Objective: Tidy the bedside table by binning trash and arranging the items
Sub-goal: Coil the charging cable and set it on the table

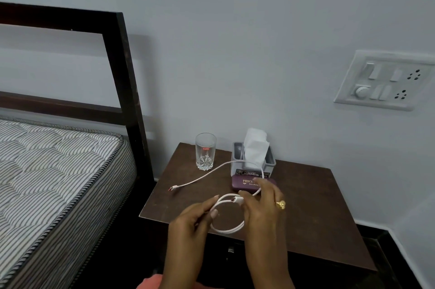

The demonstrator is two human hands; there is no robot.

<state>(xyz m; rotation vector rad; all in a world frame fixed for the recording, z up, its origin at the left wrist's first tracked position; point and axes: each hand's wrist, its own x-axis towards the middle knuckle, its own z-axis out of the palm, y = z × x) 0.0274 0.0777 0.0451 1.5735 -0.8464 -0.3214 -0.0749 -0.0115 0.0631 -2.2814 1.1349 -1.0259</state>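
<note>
Head view: over the front of the bedside table (306,197), we see the left hand (196,220) pinching one side of a loop of white cable (226,231) and the right hand (263,206) pinching the other, at a plug. The cable's free length runs past a purple case (244,184) and a tissue box (253,161), and its far plug lies on the tabletop near a glass (205,151).

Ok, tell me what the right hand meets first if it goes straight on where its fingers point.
Probably the purple case, just past the fingers of the right hand; height is unclear.
</note>
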